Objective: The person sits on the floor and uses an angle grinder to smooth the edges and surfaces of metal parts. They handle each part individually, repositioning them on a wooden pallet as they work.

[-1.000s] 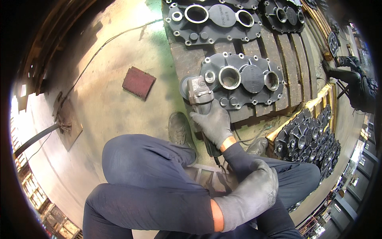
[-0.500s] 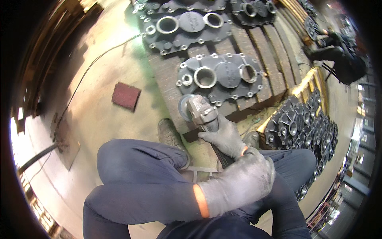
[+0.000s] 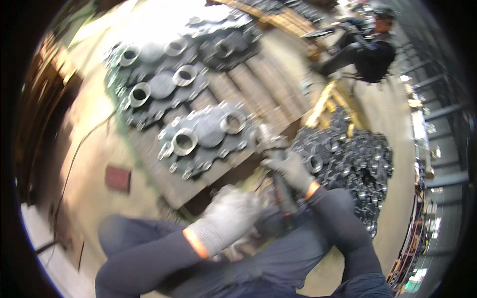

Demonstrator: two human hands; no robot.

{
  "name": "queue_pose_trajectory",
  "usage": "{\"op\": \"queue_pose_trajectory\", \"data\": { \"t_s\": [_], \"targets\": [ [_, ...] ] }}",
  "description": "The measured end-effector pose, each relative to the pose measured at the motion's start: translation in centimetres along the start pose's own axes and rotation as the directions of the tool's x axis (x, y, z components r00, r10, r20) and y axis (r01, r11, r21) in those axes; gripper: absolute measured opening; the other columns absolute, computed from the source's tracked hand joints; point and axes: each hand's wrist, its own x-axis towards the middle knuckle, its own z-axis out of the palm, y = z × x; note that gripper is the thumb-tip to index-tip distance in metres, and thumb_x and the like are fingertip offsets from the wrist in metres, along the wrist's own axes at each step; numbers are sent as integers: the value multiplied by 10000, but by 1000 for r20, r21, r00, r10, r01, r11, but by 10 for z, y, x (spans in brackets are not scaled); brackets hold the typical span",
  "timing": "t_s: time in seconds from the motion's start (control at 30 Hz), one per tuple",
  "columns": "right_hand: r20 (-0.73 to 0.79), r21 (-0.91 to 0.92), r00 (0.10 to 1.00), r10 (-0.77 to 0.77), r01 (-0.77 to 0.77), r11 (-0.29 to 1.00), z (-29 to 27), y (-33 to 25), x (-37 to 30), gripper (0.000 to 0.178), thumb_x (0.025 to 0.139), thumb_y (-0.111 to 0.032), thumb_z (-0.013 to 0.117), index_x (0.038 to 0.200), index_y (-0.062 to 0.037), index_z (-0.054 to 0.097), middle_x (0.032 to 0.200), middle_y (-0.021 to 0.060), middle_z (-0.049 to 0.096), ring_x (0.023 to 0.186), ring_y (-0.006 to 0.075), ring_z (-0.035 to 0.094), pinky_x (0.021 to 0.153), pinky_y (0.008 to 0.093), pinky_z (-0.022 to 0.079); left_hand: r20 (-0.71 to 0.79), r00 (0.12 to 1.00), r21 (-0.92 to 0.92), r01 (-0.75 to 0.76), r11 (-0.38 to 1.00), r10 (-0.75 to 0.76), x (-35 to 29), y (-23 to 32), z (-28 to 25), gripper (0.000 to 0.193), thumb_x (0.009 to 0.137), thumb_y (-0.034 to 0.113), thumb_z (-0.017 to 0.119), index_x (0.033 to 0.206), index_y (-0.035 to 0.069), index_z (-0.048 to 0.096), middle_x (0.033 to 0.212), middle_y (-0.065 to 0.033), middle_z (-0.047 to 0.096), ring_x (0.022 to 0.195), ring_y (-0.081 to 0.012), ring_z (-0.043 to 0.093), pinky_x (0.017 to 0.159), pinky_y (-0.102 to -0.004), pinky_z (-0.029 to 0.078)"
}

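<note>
My right hand (image 3: 293,171), in a grey glove, is closed around an angle grinder (image 3: 284,196). The tool's metal head lies beside the right end of the nearest dark cast housing cover (image 3: 208,134); its disc is hard to make out, and I cannot tell whether it touches. That cover lies flat on a wooden pallet (image 3: 171,191) and has two bright machined rings. My left hand (image 3: 231,213), also gloved, hovers over my lap, short of the pallet's near edge. Motion blurs its fingers, and nothing held shows in it.
More covers (image 3: 161,89) lie farther back on the pallet. To the right a heap of dark castings (image 3: 348,164) stands by a yellowish wooden frame (image 3: 323,107). A reddish-brown block (image 3: 118,179) and a cable (image 3: 74,159) lie on the floor. Another person (image 3: 370,54) sits at the far right.
My left hand has come away from my right wrist and moved left. The grinder has gone from the nearest cover's left near side to its right end. The view has turned.
</note>
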Motion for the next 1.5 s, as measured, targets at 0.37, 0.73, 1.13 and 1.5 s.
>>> {"op": "queue_pose_trajectory", "data": {
  "t_s": [0.37,0.73,1.13,1.5],
  "targets": [
    [-134,559,990,45,39,828,-68,-70,1,596,939,-481,752,1202,44,648,961,143,747,754,184,736,666,288,601,165,970,313,121,942,-180,57,-74,64,217,879,222,665,1036,74,687,946,-151,755,896,-329,743,814,-448,564],
    [-400,752,916,16,319,576,-117,-55,3,507,941,-396,744,1161,43,617,949,131,710,839,209,742,687,302,622,255,957,317,53,947,-139,77,-83,83,268,864,289,674,1040,87,673,964,-146,760,876,-330,746,755,-467,586],
    [-196,927,980,36,173,334,-117,-53,12,544,975,-425,727,1249,15,563,990,126,705,856,233,745,693,350,653,341,928,356,20,934,-150,82,-86,90,202,976,224,523,1081,104,646,896,-146,742,858,-320,744,704,-466,580],
    [-58,971,998,22,51,234,-108,-54,33,558,993,-368,703,1329,18,480,1061,138,669,945,236,725,740,357,660,390,908,284,38,958,-152,85,-102,105,317,899,360,661,1084,102,664,983,-170,757,915,-369,742,763,-501,581]
  ]
}}
